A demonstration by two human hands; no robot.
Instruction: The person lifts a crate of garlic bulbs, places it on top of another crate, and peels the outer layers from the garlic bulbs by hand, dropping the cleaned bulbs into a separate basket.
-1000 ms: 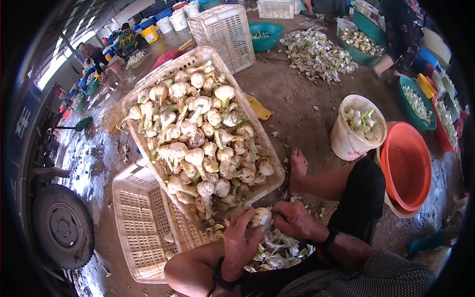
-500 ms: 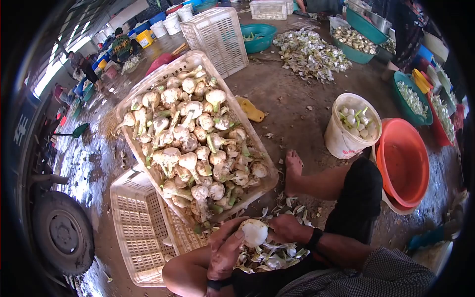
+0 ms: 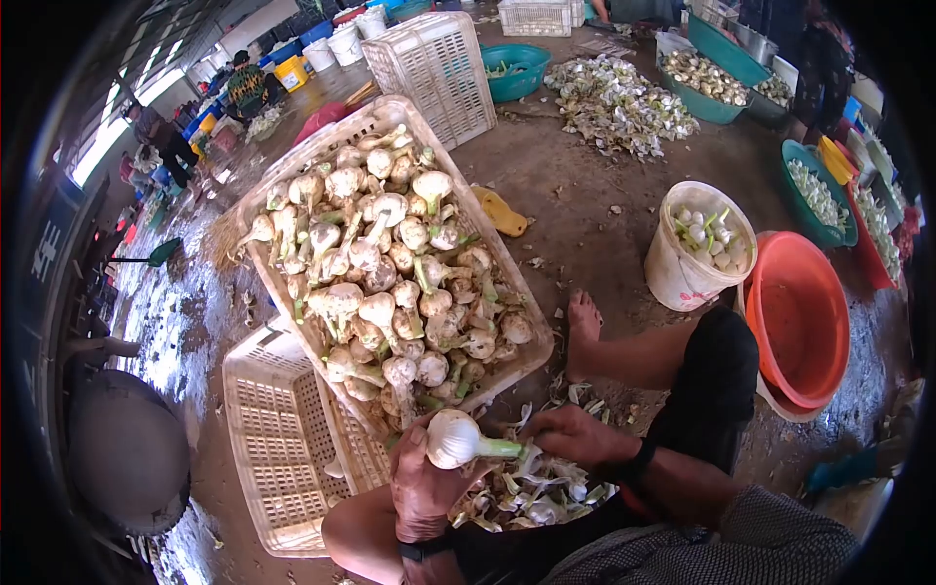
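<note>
My left hand grips a white peeled bulb with a green stalk pointing right. My right hand is closed around the end of that stalk, just right of the bulb. Both hands hover over a heap of pale peelings between my knees. Right behind them stands a white plastic crate heaped with unpeeled bulbs with green stalks.
An empty white crate lies under the full one at the left. A white bucket of peeled bulbs and an orange basin stand right of my bare foot. Further back: an upturned crate, teal basins, a peel pile, other people.
My left hand has turned the bulb, now cleaner and whiter, with its stalk showing. My right hand has shifted from the bulb to the stalk end. The view has moved slightly.
</note>
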